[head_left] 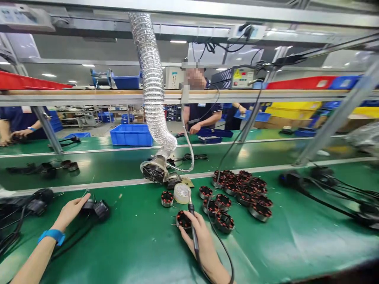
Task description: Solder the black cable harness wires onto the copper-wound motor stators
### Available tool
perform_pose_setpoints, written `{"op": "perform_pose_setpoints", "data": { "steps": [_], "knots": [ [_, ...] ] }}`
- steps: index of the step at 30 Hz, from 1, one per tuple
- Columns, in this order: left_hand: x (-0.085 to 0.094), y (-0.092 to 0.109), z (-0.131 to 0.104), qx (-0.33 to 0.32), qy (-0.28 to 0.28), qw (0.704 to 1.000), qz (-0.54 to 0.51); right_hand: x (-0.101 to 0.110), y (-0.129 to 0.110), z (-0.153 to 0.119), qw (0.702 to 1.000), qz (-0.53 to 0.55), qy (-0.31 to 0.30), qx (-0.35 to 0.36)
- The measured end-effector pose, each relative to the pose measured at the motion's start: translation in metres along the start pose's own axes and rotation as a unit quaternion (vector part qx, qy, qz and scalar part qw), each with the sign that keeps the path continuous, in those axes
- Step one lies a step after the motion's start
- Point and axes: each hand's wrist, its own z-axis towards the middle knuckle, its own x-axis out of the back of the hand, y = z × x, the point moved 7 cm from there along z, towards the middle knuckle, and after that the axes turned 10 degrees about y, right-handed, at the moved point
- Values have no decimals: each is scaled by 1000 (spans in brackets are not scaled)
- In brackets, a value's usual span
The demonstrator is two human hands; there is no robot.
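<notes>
My left hand [70, 213], with a blue band at its wrist, has its fingers closed on a black motor housing [100, 210] with a cable trailing from it. Thin wires stick up near the fingertips. In my right hand [204, 240] a soldering iron [194, 230] points away from me, its tip by a round, pale, shallow container [182, 193]. The same hand's thumb and index finger also reach around a motor stator [182, 220] with copper windings. Close by lies another stator [167, 198].
Several more stators [244, 187] are grouped right of centre. A flexible silver duct [152, 86] hangs down to a black-grilled nozzle [155, 170]. Cabled black parts lie at far left [38, 201] and right [322, 175]. A blue bin [132, 135] and other people are beyond.
</notes>
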Motion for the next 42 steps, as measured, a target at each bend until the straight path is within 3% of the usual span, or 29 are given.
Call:
{"op": "perform_pose_setpoints", "data": {
  "steps": [4, 8, 11, 15, 19, 22, 25, 29, 32, 35, 38, 42],
  "knots": [
    [-43, 54, -25, -58, -131, 978, -152, -1, 3, 0, 1000, 13, -14, -22],
    [-69, 98, -62, -117, -250, 942, -191, 0, -1, 3, 998, 35, -31, -43],
    [-81, 114, -84, -128, -320, 918, -196, -5, -11, 4, 996, 56, -59, -47],
    [-85, 121, -99, -107, -387, 888, -225, -26, -33, 3, 984, 109, -141, -30],
    [-77, 125, -86, -100, -371, 888, -251, -59, -51, 13, 970, 151, -189, -9],
    [-76, 129, -67, -68, -350, 874, -329, -88, -58, 27, 967, 164, -195, 12],
    [-83, 130, -48, -15, -308, 869, -388, -118, -61, 38, 963, 182, -198, 29],
    [-100, 125, -37, 65, -251, 890, -374, -148, -57, 42, 958, 224, -175, 24],
    [-109, 130, -40, 50, -246, 910, -330, -158, -52, 39, 956, 251, -155, 8],
    [-113, 143, -46, 5, -250, 909, -332, -161, -50, 36, 954, 259, -154, 3],
    [-116, 155, -51, -22, -269, 888, -373, -161, -48, 36, 952, 261, -161, -3],
    [-123, 165, -54, -4, -321, 840, -437, -162, -45, 37, 950, 267, -163, -17]
  ]
}}
